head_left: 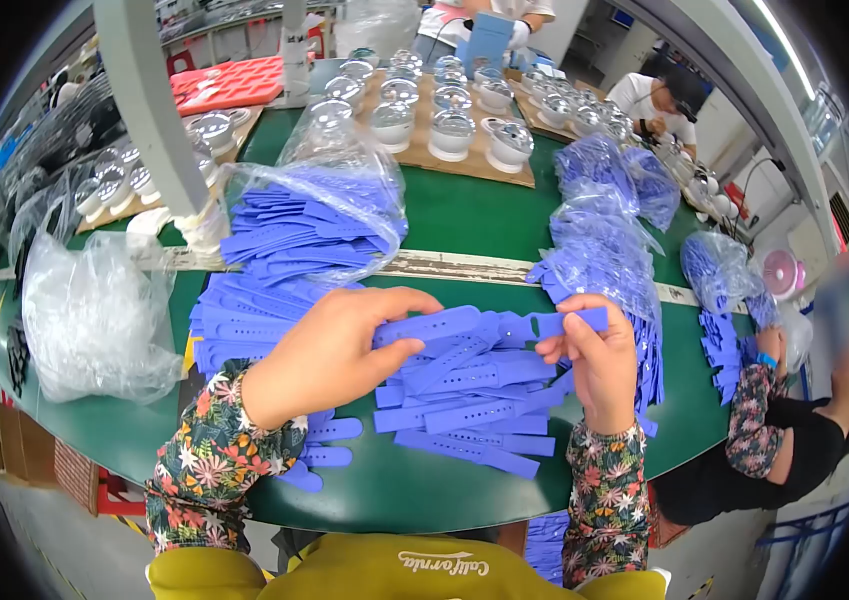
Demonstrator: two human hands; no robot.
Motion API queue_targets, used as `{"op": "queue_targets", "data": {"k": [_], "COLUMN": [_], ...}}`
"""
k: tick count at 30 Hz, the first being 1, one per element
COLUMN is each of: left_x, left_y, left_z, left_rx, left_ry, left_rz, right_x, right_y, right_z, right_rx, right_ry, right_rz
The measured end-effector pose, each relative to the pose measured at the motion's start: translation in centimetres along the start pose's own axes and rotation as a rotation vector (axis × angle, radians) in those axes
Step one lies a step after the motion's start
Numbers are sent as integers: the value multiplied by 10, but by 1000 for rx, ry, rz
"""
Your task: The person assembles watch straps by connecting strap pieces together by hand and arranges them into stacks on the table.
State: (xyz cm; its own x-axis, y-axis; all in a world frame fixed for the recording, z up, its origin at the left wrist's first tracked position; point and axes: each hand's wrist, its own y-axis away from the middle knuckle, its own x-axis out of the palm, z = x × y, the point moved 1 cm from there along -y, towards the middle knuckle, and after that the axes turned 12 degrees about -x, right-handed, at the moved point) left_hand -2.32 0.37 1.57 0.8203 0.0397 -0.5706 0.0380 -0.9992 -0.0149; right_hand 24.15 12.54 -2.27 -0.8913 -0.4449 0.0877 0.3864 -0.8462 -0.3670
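My left hand (339, 345) pinches a blue perforated watch strap (436, 325) between thumb and fingers. Opposite it, my right hand (599, 365) is closed on a second blue strap piece (589, 320), which has a slotted end pointing toward the left one. The inner ends of the two pieces lie close together; whether they are joined I cannot tell. Under both hands is a loose pile of blue straps (479, 410). Beside my left forearm, more straps (329, 430) lie on the green table (414, 495).
Bagged blue straps (294, 225) stand at left, with more bagged straps (594, 240) at right. A crumpled clear plastic bag (94, 325) sits far left. Shiny domed parts (452, 130) fill cardboard across the back. A co-worker (794, 430) sits at the right edge.
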Motion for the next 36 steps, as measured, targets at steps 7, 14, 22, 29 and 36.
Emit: {"op": "queue_targets", "data": {"k": [7,14,22,29,36], "left_x": [-1,7,14,18,26], "left_y": [4,11,13,13,11], "left_z": [1,-8,-6,-13,-11], "left_rx": [213,227,284,395,394], "left_ry": [-147,-306,-542,-609,-611], "left_rz": [-118,-169,-236,-314,-261], "right_x": [13,33,33,31,36], "right_y": [6,15,16,14,20], "right_z": [5,9,6,5,4], "right_rx": [51,86,112,191,231], "right_ry": [70,180,128,-7,-127], "right_rz": [112,145,153,145,189]}}
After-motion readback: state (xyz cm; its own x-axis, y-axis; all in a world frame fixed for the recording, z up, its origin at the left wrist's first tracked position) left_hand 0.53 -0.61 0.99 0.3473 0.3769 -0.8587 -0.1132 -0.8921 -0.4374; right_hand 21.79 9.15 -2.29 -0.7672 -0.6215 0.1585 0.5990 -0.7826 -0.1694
